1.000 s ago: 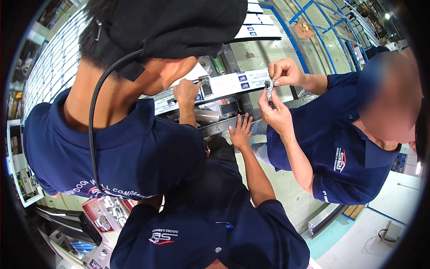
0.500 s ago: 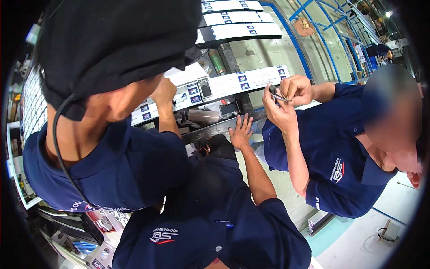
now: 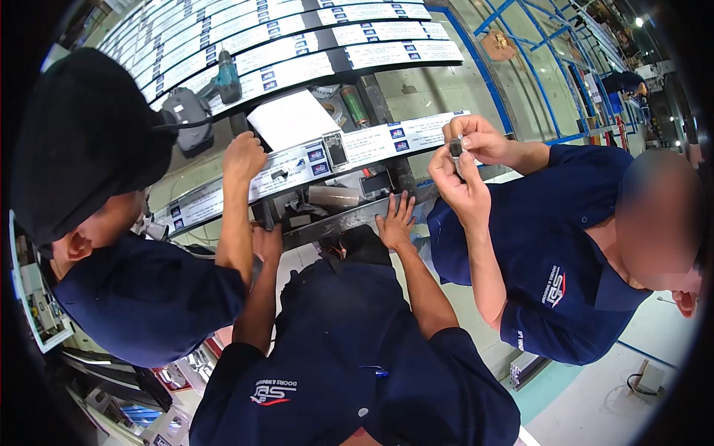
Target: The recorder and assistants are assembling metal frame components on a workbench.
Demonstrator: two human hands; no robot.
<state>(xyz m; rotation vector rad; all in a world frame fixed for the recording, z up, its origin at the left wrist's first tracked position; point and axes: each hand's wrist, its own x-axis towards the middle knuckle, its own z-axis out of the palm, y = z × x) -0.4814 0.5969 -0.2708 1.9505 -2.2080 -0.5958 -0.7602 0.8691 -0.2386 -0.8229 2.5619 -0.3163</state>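
My right hand (image 3: 396,221) lies with fingers spread on the dark metal rail (image 3: 335,221) at the near side of the bench. At the rail's left end, my left hand (image 3: 267,241) is curled over the edge, partly behind a co-worker's forearm. Beyond the rail stretches a long profile with white printed film (image 3: 383,143), with a short cut profile piece (image 3: 335,151) standing on it. The left co-worker's hand (image 3: 244,154) is closed beside this profile. At right, another co-worker's hands (image 3: 465,152) hold a small dark metal part (image 3: 456,147).
A cordless drill (image 3: 228,77) lies on rows of film-covered profiles (image 3: 297,70) at the back left. A white sheet (image 3: 291,117) and a green-orange cylinder (image 3: 355,105) sit behind the long profile. Blue metal racks (image 3: 547,56) stand far right.
The left co-worker has leaned back to the left, uncovering my left hand, the drill and the profile rows. The right co-worker has turned the small part. My right hand stays on the rail.
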